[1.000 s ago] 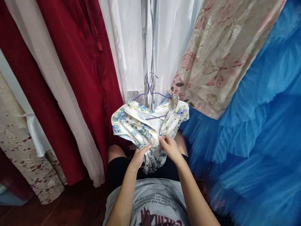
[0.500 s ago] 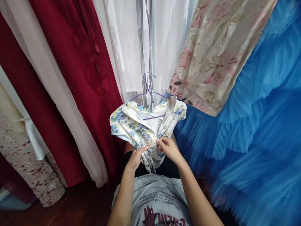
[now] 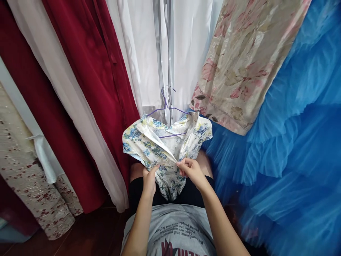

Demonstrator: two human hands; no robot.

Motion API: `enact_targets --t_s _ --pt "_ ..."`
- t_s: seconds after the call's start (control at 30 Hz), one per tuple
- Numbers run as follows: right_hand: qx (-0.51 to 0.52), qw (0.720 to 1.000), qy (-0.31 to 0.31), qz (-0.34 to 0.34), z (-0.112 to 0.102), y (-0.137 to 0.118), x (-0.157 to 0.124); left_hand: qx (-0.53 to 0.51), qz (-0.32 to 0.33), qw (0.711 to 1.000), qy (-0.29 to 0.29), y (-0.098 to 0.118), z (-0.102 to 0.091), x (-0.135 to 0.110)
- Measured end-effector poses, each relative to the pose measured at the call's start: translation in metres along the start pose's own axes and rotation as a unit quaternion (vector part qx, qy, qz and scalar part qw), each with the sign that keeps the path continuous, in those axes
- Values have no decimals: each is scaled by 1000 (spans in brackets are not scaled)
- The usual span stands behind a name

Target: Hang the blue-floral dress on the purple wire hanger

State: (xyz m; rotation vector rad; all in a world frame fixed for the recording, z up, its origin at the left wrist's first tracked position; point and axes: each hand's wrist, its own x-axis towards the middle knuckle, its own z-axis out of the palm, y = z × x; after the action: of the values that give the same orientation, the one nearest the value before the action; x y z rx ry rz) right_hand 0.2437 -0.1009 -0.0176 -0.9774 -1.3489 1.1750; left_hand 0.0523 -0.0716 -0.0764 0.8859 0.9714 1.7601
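A white short-sleeved blouse (image 3: 149,142) with blue and yellow flowers hangs on a purple wire hanger (image 3: 165,103), in front of my lap. My left hand (image 3: 150,177) grips its left side near the waist, thumb on top and the other fingers hidden behind the cloth. At the front, where the two neckline edges meet, my right hand (image 3: 189,170) pinches the fabric between thumb and forefinger. The neckline gapes above it, with the hanger's lower bar showing inside. The blouse's lower end bunches over my dark shorts.
Dark red cloth (image 3: 87,89) and a pale sheer length hang at left, beside a beaded floral fabric (image 3: 32,192). White cloth (image 3: 144,53) with grey ribbons hangs behind. At right are a pink-flowered beige garment (image 3: 239,78) and blue ruffled tulle (image 3: 293,170). The floor (image 3: 87,231) is dark reddish tile.
My left hand has shifted slightly left along the blouse, away from my right hand. The blouse front is spread a bit wider, and my right hand still pinches the neckline edge.
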Motion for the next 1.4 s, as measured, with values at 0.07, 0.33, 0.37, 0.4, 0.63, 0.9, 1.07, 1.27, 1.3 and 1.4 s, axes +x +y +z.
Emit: enact_targets --t_s 0.07,0.33,0.37,0.4,0.63,0.9,1.07,1.27,1.3,1.4 --pt "29 1000 0 10 2 0 0 47 126 985 109 0 -3 2" --pt "61 996 -36 50 12 3 -1 172 270 947 -36 1 29 -39" --pt "57 997 -39 45 13 3 -1 157 239 955 -86 -2 36 -42" --pt "52 997 -41 39 14 2 -1 140 211 960 -116 -5 42 -43" --pt "36 999 -18 16 10 -17 20 156 216 956 -126 -15 54 -28" --pt "61 993 51 -87 22 -94 110 223 219 938 -150 -30 37 -24" --pt "74 987 65 -130 31 -120 132 287 211 910 -212 -38 14 -19" --pt "36 985 48 -162 30 -116 114 288 262 884 -260 23 22 23" --pt "30 985 47 -164 30 -114 111 280 297 883 -231 43 30 33" --pt "20 984 39 -172 26 -113 106 294 382 860 -167 104 61 61"
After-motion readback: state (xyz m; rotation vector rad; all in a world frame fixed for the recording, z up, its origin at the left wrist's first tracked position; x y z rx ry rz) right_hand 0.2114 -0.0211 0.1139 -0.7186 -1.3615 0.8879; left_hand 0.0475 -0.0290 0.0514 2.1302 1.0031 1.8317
